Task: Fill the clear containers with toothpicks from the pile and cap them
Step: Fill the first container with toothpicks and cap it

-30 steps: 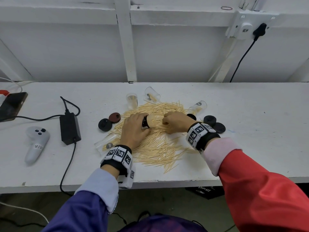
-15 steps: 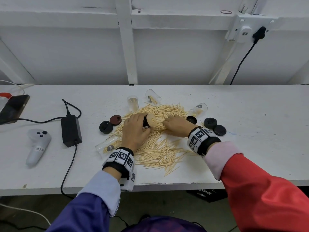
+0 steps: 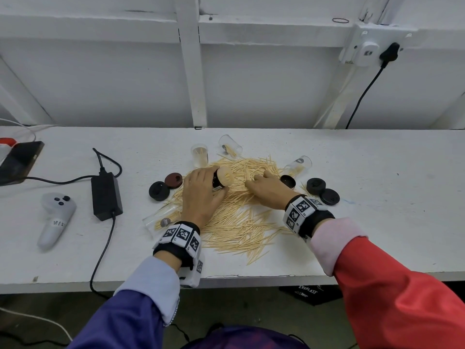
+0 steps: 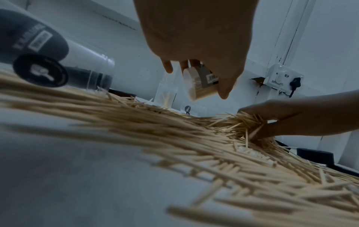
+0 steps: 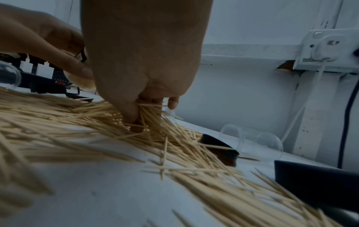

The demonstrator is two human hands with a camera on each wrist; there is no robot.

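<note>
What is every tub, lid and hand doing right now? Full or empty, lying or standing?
Held container: tipped sideways, packed with toothpicks, uncapped.
Left hand: grips the held container.
Right hand: fingers curled round a bunch of toothpicks in the pile.
Standing container: upright, uncapped, some toothpicks inside.
Far container: on its side, few toothpicks inside.
Right container: on its side, uncapped.
Near container: on its side, uncapped.
Black lid: loose on the table.

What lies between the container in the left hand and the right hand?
Only loose toothpicks of the pile lie between the container and the right hand; the head view shows it.
</note>
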